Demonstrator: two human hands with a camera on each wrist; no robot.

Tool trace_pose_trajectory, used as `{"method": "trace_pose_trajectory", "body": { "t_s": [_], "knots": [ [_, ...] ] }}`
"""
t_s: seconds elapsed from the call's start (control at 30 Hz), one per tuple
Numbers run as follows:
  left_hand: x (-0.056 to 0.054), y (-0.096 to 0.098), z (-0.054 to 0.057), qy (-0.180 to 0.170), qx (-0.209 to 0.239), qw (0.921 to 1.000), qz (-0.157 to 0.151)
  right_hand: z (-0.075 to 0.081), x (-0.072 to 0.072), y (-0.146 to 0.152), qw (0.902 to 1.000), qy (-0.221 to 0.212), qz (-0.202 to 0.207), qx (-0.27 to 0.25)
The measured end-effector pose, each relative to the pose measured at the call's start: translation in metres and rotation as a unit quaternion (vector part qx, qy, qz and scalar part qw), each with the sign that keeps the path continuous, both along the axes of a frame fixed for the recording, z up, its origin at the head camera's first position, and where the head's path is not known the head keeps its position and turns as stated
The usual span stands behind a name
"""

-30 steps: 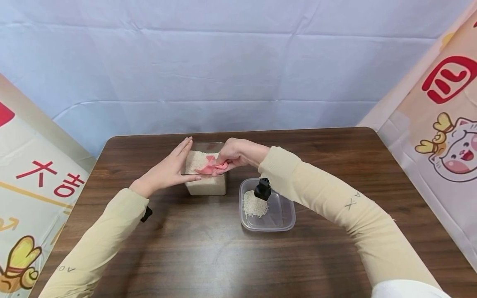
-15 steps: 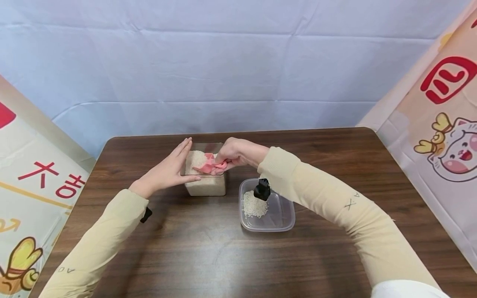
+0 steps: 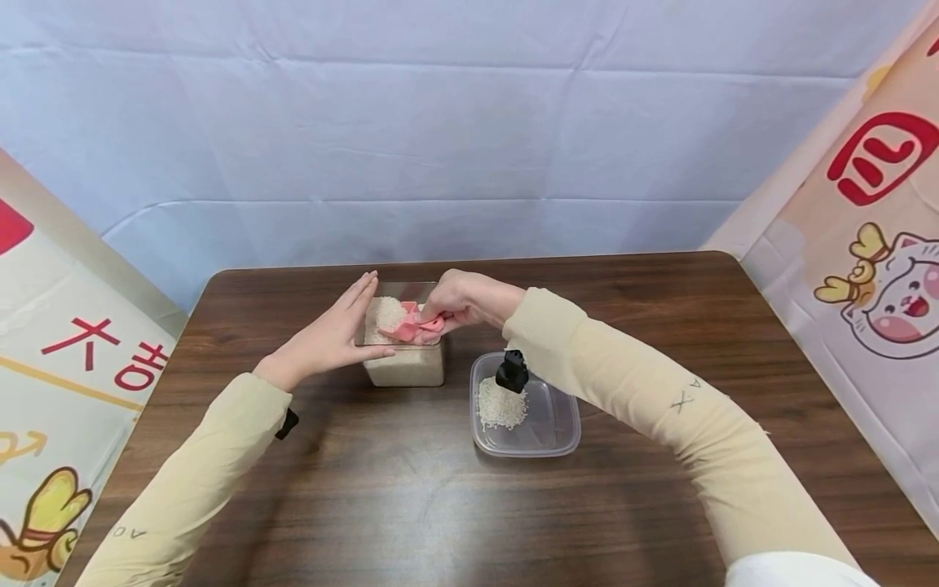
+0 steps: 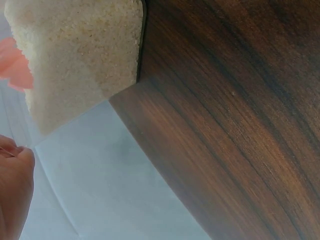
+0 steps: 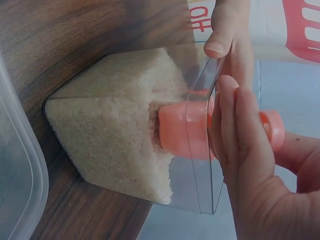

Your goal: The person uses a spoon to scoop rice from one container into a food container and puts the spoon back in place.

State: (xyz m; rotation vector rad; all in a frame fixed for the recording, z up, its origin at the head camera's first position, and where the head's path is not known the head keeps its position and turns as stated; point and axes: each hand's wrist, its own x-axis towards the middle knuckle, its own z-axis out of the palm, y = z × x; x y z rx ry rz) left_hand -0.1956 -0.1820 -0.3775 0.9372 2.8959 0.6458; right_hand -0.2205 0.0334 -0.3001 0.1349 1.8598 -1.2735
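A tall clear container (image 3: 405,371) of white rice stands toward the back of the table. My left hand (image 3: 341,326) rests against its left side, fingers straight and thumb along the front rim. Part of that hand (image 4: 15,185) shows at the left wrist view's edge. My right hand (image 3: 465,302) grips the handle of a pink scoop (image 3: 407,326) at the container's right side. In the right wrist view the scoop (image 5: 185,130) sits inside the container, its lower end down in the rice (image 5: 110,130), and the right hand (image 5: 250,145) overlaps the rim.
A low clear plastic tub (image 3: 553,440) stands to the right and nearer me, with a small heap of rice (image 3: 501,403) in its left part. My right forearm passes over it. Behind the wooden table (image 3: 411,514) hangs a pale cloth (image 3: 440,147).
The scoop has shifted slightly in the rice, which now heaps more to its left. My right hand has moved slightly left; the left hand has stayed in place.
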Motion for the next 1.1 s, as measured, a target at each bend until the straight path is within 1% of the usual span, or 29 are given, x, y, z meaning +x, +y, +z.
{"method": "trace_pose_trajectory", "body": {
  "t_s": [0.2, 0.53, 0.9, 1.1],
  "knots": [
    [0.0002, -0.0001, -0.0004, 0.005, 0.001, 1.0000, 0.002, -0.0015, -0.0011, -0.0021, 0.9998, 0.010, 0.003, 0.014],
    [0.0004, -0.0001, -0.0004, 0.004, 0.005, 1.0000, 0.002, -0.0027, -0.0043, -0.0053, 1.0000, -0.002, 0.003, 0.007],
    [0.0003, 0.0016, 0.0022, 0.002, 0.001, 1.0000, 0.003, -0.0021, -0.0080, -0.0055, 0.9998, -0.002, 0.004, 0.017],
    [-0.0001, 0.0021, 0.0026, 0.001, 0.002, 1.0000, 0.002, -0.0029, -0.0099, -0.0055, 0.9999, -0.013, 0.002, 0.008]
  ]
}}
